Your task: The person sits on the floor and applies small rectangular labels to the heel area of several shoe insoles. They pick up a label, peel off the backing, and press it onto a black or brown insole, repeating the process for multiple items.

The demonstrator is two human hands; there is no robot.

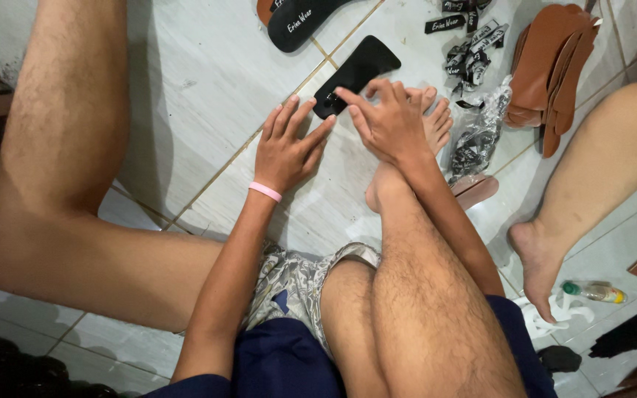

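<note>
Here the black sole piece (355, 74) lies flat on the white tiled floor (200, 96), and everything else is placed from it. The left hand (289, 151) rests just below its near end, fingers spread apart and flat on the tile, fingertips touching its edge, gripping nothing. The right hand (388, 121) sits at the same near end, its grip pinched together on a small metal fitting (331, 98) there. A bare foot (425, 121) lies right of the sole piece, under the right hand, partly hiding the floor. Farther right are a heap of black printed straps (473, 51) and a clear bag of more (477, 136), then a stack of brown soles (551, 63). Above it lies another black sole (304, 22). A second person's leg (599, 162) stands well right, near a small bottle (595, 292).
</note>
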